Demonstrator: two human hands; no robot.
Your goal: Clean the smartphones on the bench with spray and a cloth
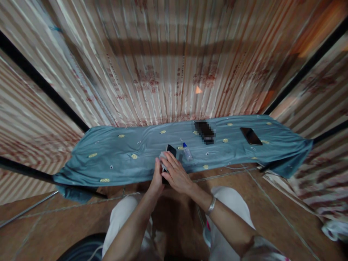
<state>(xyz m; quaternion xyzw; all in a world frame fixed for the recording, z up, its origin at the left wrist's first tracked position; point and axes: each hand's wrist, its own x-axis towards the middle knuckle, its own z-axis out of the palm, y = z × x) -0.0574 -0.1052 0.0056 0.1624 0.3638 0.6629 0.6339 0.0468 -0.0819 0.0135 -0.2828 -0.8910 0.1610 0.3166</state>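
A dark smartphone (171, 149) is held over the front edge of the cloth-covered bench. My left hand (156, 178) grips its left side, with the thumb pointing up. My right hand (177, 175) lies over the phone's face, fingers pressing a small pale grey cloth (162, 156) against it. Most of the phone is hidden under this hand. Just right of my fingers, a small clear bottle (187, 152) with a blue cap lies on the bench cover.
The blue-grey patterned cover (146, 143) drapes over the narrow bench. Farther right lie a blurred-out dark object (205, 132) and another dark phone (251, 136). Black poles (43, 81) and striped curtains (168, 65) surround the bench. A dark round object (84, 248) is at lower left.
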